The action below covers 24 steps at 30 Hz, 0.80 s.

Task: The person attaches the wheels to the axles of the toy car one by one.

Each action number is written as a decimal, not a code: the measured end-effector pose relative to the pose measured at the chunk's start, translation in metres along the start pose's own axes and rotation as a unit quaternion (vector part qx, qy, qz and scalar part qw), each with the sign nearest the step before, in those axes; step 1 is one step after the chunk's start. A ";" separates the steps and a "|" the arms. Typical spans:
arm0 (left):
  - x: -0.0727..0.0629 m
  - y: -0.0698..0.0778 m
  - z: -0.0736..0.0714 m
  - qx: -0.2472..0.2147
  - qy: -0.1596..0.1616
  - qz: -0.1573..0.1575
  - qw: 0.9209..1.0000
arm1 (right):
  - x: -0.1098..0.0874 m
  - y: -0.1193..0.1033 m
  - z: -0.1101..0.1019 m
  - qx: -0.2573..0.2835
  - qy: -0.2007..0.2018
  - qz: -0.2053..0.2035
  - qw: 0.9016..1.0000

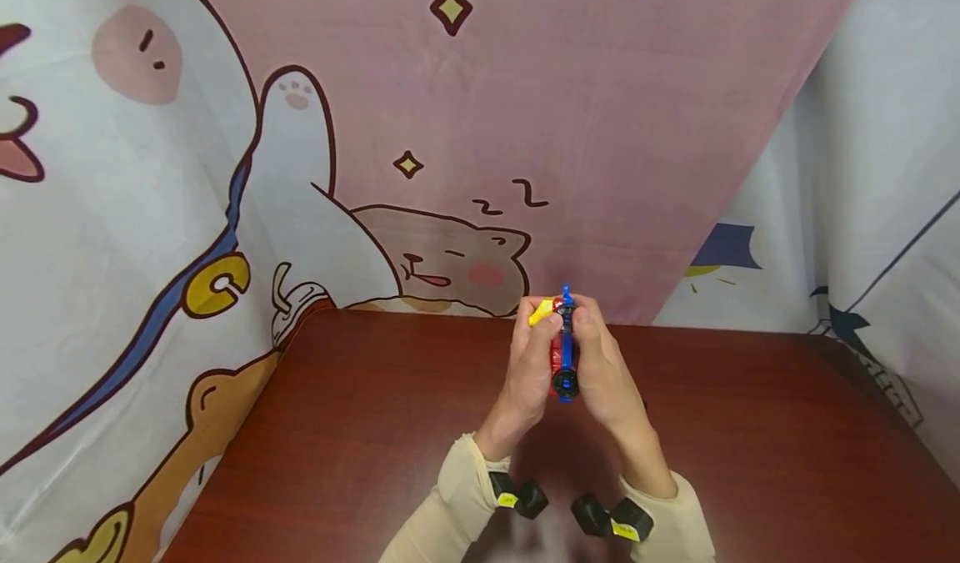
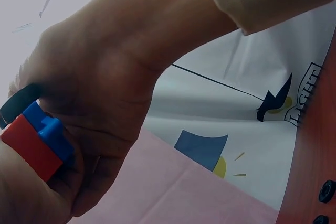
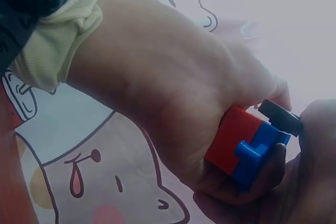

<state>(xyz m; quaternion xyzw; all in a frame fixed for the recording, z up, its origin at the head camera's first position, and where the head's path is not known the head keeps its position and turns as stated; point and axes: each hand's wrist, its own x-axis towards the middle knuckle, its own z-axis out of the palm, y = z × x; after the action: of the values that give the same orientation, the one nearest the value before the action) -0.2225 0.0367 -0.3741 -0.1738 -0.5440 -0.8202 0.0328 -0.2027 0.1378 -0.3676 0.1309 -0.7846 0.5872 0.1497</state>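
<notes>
Ahead of me, above the table's far part, my left hand point(image 1: 528, 371) and right hand point(image 1: 603, 363) hold one red and blue toy vehicle point(image 1: 567, 348) between them. A black wheel point(image 1: 566, 382) shows at its near end, and a yellow piece point(image 1: 542, 311) sticks out at the far left by my left thumb. Both thumbs lie along its top; most fingers underneath are hidden. In the left wrist view, the toy's red block point(image 2: 31, 148) has a blue peg beside it. The right wrist view shows the same red block point(image 3: 233, 137), gripped from both sides.
A brown table point(image 1: 360, 429) lies under the hands. Small black wheels point(image 2: 327, 191) rest on it, seen at the edge of the left wrist view. Printed cloth point(image 1: 600, 87) hangs behind and at both sides. Black devices point(image 1: 517, 496) are strapped to the wrists.
</notes>
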 end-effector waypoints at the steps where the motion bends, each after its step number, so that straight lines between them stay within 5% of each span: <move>1: 0.000 0.000 0.000 -0.001 -0.002 0.000 1.000 | 0.000 0.000 0.000 -0.004 0.002 -0.001 1.000; 10: 0.000 -0.001 0.001 0.005 -0.001 0.020 1.000 | -0.001 -0.001 0.000 -0.001 0.003 -0.006 1.000; 17: 0.001 -0.001 0.000 0.006 0.009 0.006 1.000 | 0.002 0.000 0.002 0.022 -0.002 0.005 1.000; 24: 0.002 0.003 -0.006 -0.024 -0.026 -0.009 0.999 | 0.003 -0.006 -0.008 0.016 0.024 0.019 0.999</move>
<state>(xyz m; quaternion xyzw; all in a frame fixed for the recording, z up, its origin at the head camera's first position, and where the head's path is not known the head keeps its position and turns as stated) -0.2251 0.0302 -0.3728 -0.1905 -0.5264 -0.8286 0.0072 -0.2024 0.1440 -0.3591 0.1042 -0.7738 0.6051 0.1556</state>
